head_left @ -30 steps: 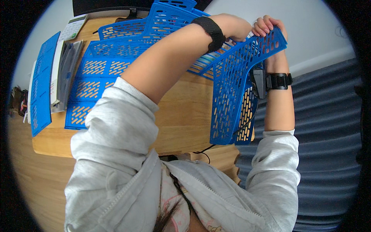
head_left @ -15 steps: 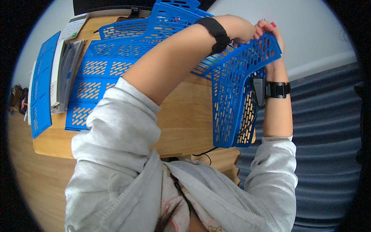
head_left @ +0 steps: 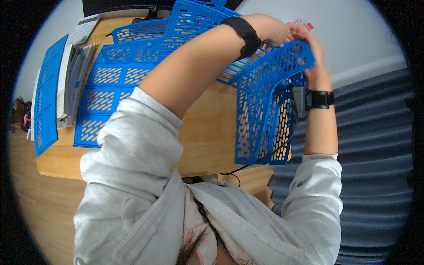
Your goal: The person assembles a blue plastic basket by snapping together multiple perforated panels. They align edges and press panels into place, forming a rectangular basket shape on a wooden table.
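A blue perforated plastic file rack (head_left: pixel 258 95) stands on the right part of the desk, its tall panels side by side. My left hand (head_left: pixel 273 32) reaches across to its upper far edge, fingers curled down there and partly hidden by the hand's back. My right hand (head_left: pixel 314 46) is wrapped round the high outer corner of the end panel, slightly blurred; some of its fingers are behind the panel. The fingers of both hands meet near that top edge. A small red-and-white thing (head_left: pixel 305 24) shows beside my right fingertips; its kind cannot be made out.
Flat blue slotted panels (head_left: pixel 100 100) lie on the wooden desk (head_left: pixel 207 132) at left. Beyond them stand books and folders (head_left: pixel 73 84) beside another blue panel (head_left: pixel 47 95). A calendar (head_left: pixel 83 30), a monitor (head_left: pixel 123 8), a black cable (head_left: pixel 247 167) and a dark blue curtain (head_left: pixel 366 145) surround the work.
The end of the file rack under my hands has shifted slightly left. My right hand has slid along the panel's corner, and the red-and-white thing shows more. My left hand stays nearly in place.
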`<action>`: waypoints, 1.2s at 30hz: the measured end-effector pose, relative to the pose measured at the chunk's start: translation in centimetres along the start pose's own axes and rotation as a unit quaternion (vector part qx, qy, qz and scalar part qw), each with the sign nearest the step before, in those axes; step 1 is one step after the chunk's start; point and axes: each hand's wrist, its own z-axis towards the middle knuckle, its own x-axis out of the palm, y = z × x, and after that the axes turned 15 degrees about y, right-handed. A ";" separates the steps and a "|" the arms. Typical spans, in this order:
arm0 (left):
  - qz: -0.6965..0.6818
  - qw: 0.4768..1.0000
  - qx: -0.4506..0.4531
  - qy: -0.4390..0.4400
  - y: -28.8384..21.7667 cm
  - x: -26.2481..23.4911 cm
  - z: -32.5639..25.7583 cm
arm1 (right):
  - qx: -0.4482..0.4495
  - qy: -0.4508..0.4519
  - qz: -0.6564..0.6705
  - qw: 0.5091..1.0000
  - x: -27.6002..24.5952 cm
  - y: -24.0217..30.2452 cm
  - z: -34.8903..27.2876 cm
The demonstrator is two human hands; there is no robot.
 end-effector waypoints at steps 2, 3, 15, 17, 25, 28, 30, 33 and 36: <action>-0.041 0.996 -0.067 0.041 0.2 -0.2 0.4 | 0.013 -0.002 -0.015 1.000 0.6 0.1 0.0; -0.060 0.991 -0.103 0.063 0.4 -0.2 0.7 | 0.009 -0.007 -0.014 1.000 0.9 0.1 0.1; -0.001 0.999 -0.022 0.024 0.8 0.1 1.0 | 0.092 -0.019 -0.087 0.992 1.6 1.9 -0.2; -0.021 0.999 -0.022 0.023 0.6 0.0 0.4 | 0.105 -0.019 -0.064 0.992 1.8 2.0 -0.2; 0.069 0.996 -0.032 0.050 -0.1 -0.5 -0.2 | 0.058 0.028 -0.118 0.991 2.6 1.2 -0.8; 0.045 0.998 -0.034 0.030 -0.1 -0.4 -0.4 | 0.120 0.022 -0.133 0.984 2.0 1.7 -0.4; 0.072 0.996 -0.044 0.029 -0.1 -0.4 -0.6 | 0.189 0.000 -0.092 0.978 1.6 2.1 0.1; 0.104 0.990 -0.054 0.072 -0.3 -0.4 -0.5 | 0.223 -0.020 -0.115 0.968 1.2 1.8 1.1; 0.123 0.990 -0.036 0.064 -0.1 -0.3 -0.3 | 0.175 -0.004 -0.313 0.934 0.6 0.9 1.5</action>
